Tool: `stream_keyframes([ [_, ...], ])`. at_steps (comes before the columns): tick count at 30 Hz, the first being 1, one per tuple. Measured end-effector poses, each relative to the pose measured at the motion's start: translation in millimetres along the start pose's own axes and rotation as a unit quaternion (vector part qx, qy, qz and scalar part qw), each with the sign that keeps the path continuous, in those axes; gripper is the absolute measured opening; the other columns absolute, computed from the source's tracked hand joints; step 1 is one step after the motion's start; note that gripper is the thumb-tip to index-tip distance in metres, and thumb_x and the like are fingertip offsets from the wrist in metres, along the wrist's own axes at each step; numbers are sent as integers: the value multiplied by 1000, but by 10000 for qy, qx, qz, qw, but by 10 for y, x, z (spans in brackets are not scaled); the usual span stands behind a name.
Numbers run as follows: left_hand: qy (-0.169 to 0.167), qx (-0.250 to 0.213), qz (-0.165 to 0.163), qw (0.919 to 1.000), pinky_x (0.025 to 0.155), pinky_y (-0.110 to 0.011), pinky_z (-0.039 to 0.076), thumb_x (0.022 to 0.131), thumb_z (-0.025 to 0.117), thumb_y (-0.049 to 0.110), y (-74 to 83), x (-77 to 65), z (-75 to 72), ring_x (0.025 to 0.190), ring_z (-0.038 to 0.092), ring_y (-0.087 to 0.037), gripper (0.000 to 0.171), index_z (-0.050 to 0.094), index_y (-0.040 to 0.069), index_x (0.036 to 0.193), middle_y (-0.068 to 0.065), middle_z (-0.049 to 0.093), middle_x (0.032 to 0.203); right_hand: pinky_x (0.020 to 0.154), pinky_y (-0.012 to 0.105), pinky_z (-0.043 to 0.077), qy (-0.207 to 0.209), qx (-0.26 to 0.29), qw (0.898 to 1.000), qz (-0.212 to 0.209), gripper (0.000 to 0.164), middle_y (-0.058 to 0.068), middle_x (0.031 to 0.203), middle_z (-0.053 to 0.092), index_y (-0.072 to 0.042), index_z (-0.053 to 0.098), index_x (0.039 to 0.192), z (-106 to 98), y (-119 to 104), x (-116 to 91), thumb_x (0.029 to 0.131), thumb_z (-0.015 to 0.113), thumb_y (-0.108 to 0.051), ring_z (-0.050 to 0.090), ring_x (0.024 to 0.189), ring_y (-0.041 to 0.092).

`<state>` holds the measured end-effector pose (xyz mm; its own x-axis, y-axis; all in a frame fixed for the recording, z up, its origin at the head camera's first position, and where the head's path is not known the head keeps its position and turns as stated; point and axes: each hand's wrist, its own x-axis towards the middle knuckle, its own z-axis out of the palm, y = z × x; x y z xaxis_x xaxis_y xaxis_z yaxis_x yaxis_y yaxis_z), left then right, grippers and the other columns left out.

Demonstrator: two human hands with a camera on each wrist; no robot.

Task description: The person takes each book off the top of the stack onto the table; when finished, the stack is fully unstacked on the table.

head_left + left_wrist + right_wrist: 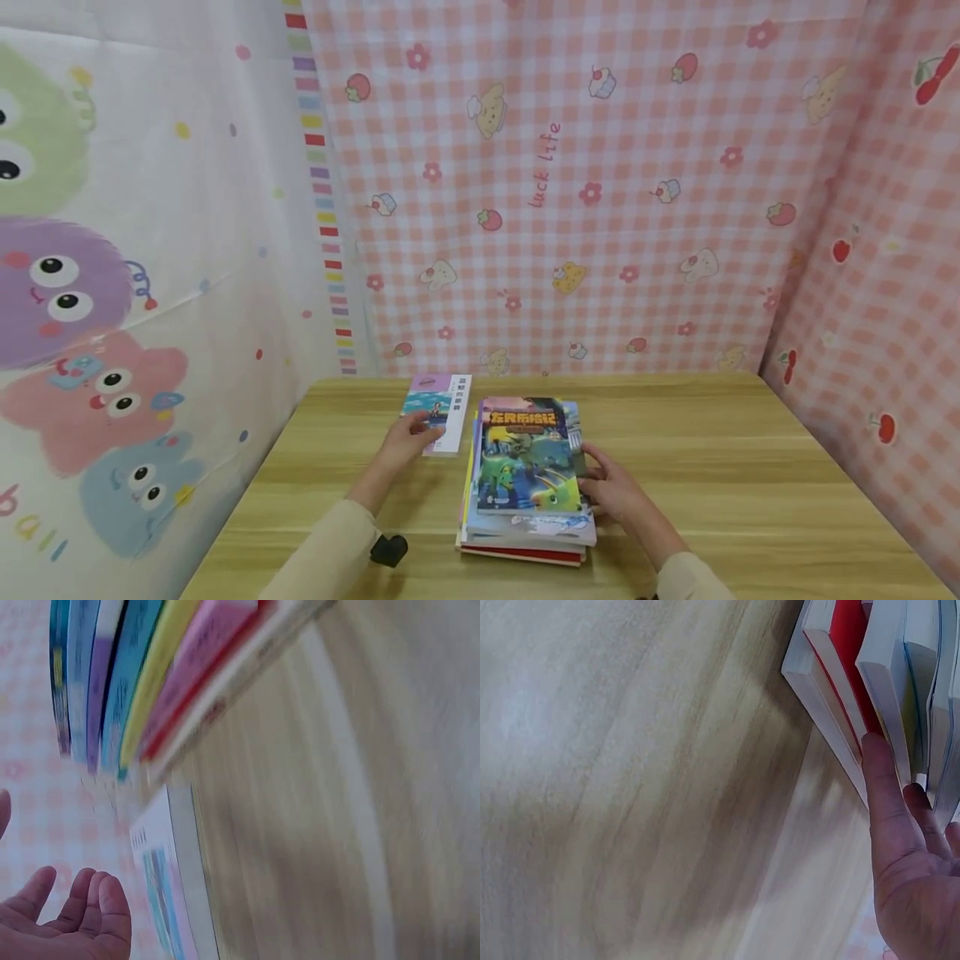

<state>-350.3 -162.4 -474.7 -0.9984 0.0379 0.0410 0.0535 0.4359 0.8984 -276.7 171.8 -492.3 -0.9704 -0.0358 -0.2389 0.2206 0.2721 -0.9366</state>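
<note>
A stack of books (534,527) lies on the table, topped by a dark comic-style book (525,467) with dinosaurs and orange lettering. My right hand (611,487) is at the stack's right side; in the right wrist view its extended fingers (889,795) touch the page edges. To the left of the stack, a single book (459,400) with a white strip and a blue seaside picture lies flat. My left hand (408,437) is over its lower left part, with fingers loosely bent. The left wrist view shows that hand (71,919) apart from the book (161,877), holding nothing.
The wood-grain table (697,450) extends to both sides of the books. Behind it hangs a pink checked curtain (540,275), and a white cartoon curtain (225,208) hangs along the left. A black heart-shaped piece (389,550) is at the left sleeve.
</note>
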Motion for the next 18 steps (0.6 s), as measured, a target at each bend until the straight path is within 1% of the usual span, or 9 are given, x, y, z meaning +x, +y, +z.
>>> stream_keyframes([
  [2,-31,-173,-34,9998,87,-47,52,95,69,22,44,-55,68,106,58,-35,56,50,-8,137,-26,60,119,76,52,56,-32,-66,10000,-11,63,33,147,39,-10,26,157,-2,-18,-5,99,52,-7,63,107,38],
  [5,-94,-340,5,9994,83,-47,53,95,69,23,93,-132,178,97,60,-29,55,51,-9,137,-22,61,112,75,52,56,-57,-131,9999,16,64,33,147,39,-10,26,157,-9,-46,-14,99,52,-6,63,107,38],
  [9,-182,-550,131,9982,80,-47,54,94,69,20,127,-236,322,90,60,-26,56,49,-12,136,-20,63,106,75,53,56,-85,-136,9999,39,65,34,147,38,-10,25,157,-17,-63,-17,98,52,-5,62,107,39],
  [12,-306,-738,67,9968,81,-45,54,94,69,23,147,-321,421,93,60,-27,60,47,-13,138,-20,63,108,75,54,56,-109,-96,9999,64,65,34,147,38,-11,25,157,-15,-64,-8,99,53,-6,62,107,39],
  [15,-444,-834,-12,9955,87,-43,52,93,71,30,159,-405,521,101,59,-28,67,45,-11,140,-19,62,113,75,54,56,-136,-71,9998,104,64,33,148,37,-12,25,157,-21,-57,-3,100,53,-7,62,107,38],
  [18,-505,-937,-66,9943,92,-46,51,91,73,33,165,-472,598,109,59,-32,72,44,-8,142,-20,59,120,75,55,56,-162,-48,9998,120,64,33,148,37,-12,25,157,-24,-56,-1,100,52,-8,62,107,38],
])
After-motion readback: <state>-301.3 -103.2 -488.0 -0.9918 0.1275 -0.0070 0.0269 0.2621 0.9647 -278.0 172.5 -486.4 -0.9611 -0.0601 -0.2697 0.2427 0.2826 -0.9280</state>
